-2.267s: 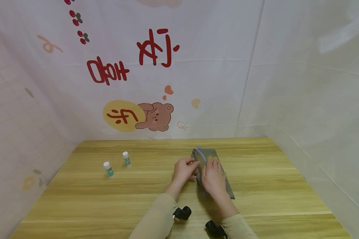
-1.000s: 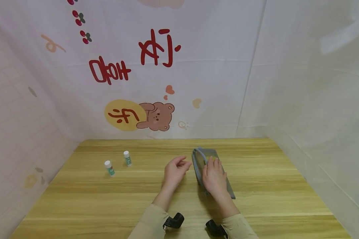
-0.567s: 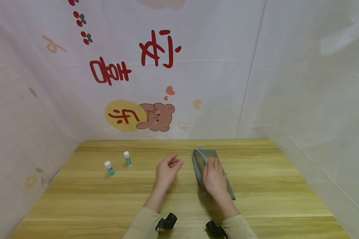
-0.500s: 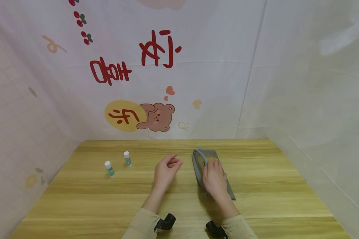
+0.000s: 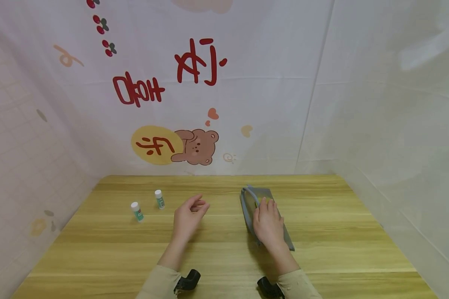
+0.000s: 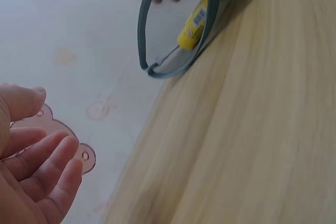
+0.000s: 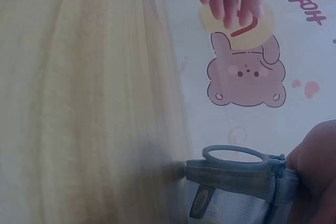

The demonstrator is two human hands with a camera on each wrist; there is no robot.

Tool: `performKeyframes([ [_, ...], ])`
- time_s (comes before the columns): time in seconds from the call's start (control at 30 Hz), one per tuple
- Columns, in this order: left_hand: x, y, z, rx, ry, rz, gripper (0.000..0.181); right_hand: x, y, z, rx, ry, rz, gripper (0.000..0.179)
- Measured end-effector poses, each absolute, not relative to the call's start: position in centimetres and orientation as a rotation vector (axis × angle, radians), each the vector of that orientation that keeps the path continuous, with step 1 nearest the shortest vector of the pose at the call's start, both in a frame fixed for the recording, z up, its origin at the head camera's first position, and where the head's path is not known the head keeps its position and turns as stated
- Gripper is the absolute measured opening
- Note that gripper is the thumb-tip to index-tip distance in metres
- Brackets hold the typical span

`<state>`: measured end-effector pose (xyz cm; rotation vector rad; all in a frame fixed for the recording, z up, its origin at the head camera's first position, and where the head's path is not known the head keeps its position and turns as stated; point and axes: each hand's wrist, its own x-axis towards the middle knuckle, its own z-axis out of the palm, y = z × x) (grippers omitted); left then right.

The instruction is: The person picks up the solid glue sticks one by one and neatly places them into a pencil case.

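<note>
On the right part of the bench (image 5: 220,253), a grey-blue pouch (image 5: 263,192) gapes open, its upper edge pinched by the right hand (image 5: 268,222); the left hand (image 5: 188,218), fingers loosely bent, holds nothing. Inside, a yellow tube (image 6: 193,27) shows a barcode. The writing on the pouch's small tag (image 7: 201,202), and on a green-labelled stick (image 5: 137,212) and its twin (image 5: 159,199) to the left, I can't read. Red characters (image 5: 138,89) mark the curtain (image 5: 269,62) behind.
</note>
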<state>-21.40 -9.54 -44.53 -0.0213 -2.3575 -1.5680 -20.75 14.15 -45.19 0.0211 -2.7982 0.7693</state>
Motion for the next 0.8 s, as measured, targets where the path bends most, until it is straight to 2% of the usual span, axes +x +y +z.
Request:
performKeyframes([
  [0.8,-20.9,-16.5,-45.7,0.128,-2.377,-1.462,0.041,-20.9,14.2,-45.1,0.003,-2.798,0.767,0.05],
])
